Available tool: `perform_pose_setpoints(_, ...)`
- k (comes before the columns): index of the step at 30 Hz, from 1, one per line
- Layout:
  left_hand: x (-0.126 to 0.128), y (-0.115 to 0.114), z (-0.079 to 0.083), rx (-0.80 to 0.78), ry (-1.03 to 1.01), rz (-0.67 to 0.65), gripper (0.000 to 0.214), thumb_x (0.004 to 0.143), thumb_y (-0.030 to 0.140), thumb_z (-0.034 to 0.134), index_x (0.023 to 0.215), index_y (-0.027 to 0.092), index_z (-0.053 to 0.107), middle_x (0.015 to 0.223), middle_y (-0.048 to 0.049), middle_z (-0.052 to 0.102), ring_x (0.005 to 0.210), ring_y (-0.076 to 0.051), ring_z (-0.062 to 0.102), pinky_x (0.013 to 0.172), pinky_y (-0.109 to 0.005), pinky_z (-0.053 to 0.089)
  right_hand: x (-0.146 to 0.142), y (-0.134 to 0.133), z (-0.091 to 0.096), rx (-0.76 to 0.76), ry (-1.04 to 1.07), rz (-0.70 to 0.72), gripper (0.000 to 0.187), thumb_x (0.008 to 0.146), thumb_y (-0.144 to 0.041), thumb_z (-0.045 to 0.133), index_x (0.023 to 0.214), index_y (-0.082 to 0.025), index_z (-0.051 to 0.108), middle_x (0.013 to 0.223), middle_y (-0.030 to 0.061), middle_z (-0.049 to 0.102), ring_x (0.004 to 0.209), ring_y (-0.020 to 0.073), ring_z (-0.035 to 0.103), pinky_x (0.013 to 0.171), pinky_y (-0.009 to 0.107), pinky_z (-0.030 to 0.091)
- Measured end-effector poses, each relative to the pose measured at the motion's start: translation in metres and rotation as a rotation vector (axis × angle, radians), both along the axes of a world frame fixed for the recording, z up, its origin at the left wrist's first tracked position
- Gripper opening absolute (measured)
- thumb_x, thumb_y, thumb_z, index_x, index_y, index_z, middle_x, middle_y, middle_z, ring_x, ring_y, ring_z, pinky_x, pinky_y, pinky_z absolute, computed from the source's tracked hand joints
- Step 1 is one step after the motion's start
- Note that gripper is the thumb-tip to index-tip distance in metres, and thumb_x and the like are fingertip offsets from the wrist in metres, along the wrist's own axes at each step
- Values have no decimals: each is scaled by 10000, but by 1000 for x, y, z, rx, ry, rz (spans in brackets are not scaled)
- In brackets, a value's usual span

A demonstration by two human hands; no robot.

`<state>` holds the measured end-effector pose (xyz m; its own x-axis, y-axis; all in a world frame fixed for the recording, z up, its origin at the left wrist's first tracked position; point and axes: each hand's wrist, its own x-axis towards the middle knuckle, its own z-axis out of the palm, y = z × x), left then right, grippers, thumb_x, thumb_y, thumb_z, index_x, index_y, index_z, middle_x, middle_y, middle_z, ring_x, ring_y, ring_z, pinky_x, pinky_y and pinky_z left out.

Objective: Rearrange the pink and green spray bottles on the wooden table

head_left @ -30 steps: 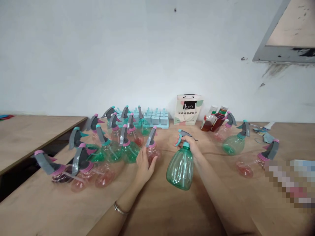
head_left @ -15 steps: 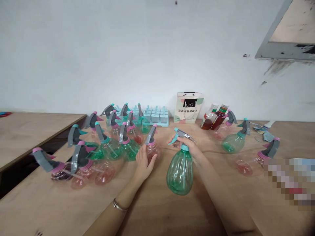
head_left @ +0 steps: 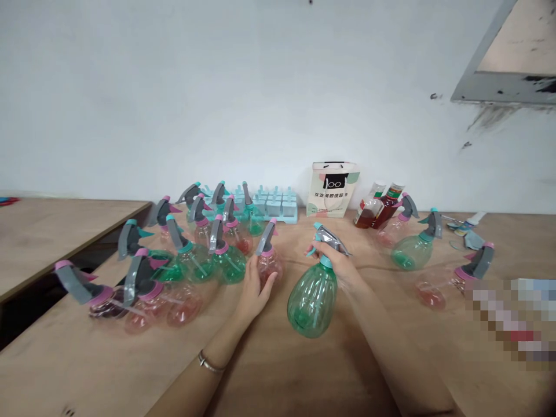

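Note:
My right hand (head_left: 332,258) is closed round the neck and grey trigger head of a green spray bottle (head_left: 311,301), fingers near its teal trigger. The ribbed bottle tilts, its base toward the lower left, and a little green shows at the bottom. My left hand (head_left: 255,292) is open beside a pink spray bottle (head_left: 270,267), its fingers along the left side and thumb spread in front. That bottle stands upright on the wooden table (head_left: 269,370). Whether the left fingers press on it, I cannot tell. Left of this hand stands another green spray bottle (head_left: 230,263).
Several pink and green spray bottles (head_left: 150,295) crowd the left; a few more (head_left: 412,252) stand at right. Along the wall are a light-blue mould tray (head_left: 282,213), a paper bag (head_left: 332,191) and two brown-liquid bottles (head_left: 386,208). A gap (head_left: 82,260) separates the tables at left.
The green spray bottle in my right hand has tilted more, its base swinging left and slightly up. My left hand stays almost where it was by the pink spray bottle.

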<state>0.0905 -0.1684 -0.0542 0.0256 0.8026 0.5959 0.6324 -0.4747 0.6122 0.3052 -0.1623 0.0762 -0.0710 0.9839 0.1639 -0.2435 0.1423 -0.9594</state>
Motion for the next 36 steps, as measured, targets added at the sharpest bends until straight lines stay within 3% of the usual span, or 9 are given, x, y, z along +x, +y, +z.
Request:
perform_pose_setpoints(5, 0, -2, 4, -12, -12, -9, 664, 957, 383, 503, 1514, 199, 192, 1435, -192, 402, 1383, -294, 410, 1140, -534, 351, 2, -5, 5, 89, -33, 166, 157, 757, -392, 680, 791, -239, 686, 826, 20, 695, 864, 195, 626, 841, 326, 454)
perform_pose_setpoints(10, 0, -1, 5, 6, 11, 9, 663, 956, 384, 508, 1512, 200, 197, 1411, -192, 420, 1359, -296, 430, 1120, -526, 371, 3, -15, 9, 129, -85, 73, 189, 769, -392, 665, 670, -234, 630, 709, -1, 637, 744, 179, 594, 791, 324, 467)
perform_pose_setpoints(14, -1, -1, 5, 3, 17, -11, 662, 959, 366, 509, 1516, 206, 187, 1412, -189, 422, 1355, -287, 436, 1120, -516, 373, 8, -20, 17, 217, -167, 183, 184, 838, -401, 616, 866, -246, 711, 958, 25, 711, 985, 211, 622, 945, 348, 444)
perform_pose_setpoints(17, -2, 0, 4, 18, 18, -7, 666, 959, 365, 510, 1519, 216, 181, 1418, -184, 416, 1361, -290, 428, 1120, -519, 373, 7, -19, 16, 233, -169, 215, 211, 847, -410, 595, 903, -250, 721, 955, 31, 712, 1028, 228, 621, 953, 366, 451)
perform_pose_setpoints(21, -2, 1, 2, 32, 25, 4, 678, 954, 377, 518, 1519, 218, 180, 1409, -186, 420, 1352, -298, 433, 1116, -524, 376, 2, -15, 7, 216, -146, -38, 228, 798, -430, 646, 685, -232, 638, 733, 7, 641, 788, 189, 613, 835, 336, 486)
perform_pose_setpoints(25, -2, 2, 1, 36, 12, -6, 679, 951, 379, 522, 1518, 223, 183, 1409, -180, 423, 1346, -293, 442, 1120, -516, 374, 15, -1, 6, 287, -179, -312, 176, 800, -420, 634, 787, -244, 645, 828, 12, 670, 797, 183, 619, 822, 345, 499)
perform_pose_setpoints(29, -2, 2, 1, 21, -7, 4, 670, 947, 393, 524, 1511, 221, 203, 1398, -177, 422, 1347, -297, 435, 1121, -518, 368, 60, 28, 3, 415, -263, -552, 320, 733, -375, 711, 1000, -223, 621, 1005, 61, 693, 803, 191, 624, 777, 371, 520)
perform_pose_setpoints(32, -2, 1, 1, 7, -3, 6, 667, 950, 389, 519, 1509, 220, 199, 1394, -177, 422, 1347, -297, 430, 1124, -527, 360, 99, 50, -11, 416, -330, -793, 385, 727, -389, 706, 1041, -188, 609, 936, 65, 681, 762, 193, 615, 752, 383, 522)
perform_pose_setpoints(36, -2, 1, 2, 1, 8, 6, 659, 948, 389, 524, 1501, 220, 207, 1402, -179, 415, 1353, -300, 420, 1123, -535, 361, 134, 68, -35, 410, -457, -994, 355, 757, -399, 637, 1014, -154, 641, 841, 57, 646, 730, 190, 586, 755, 392, 519)
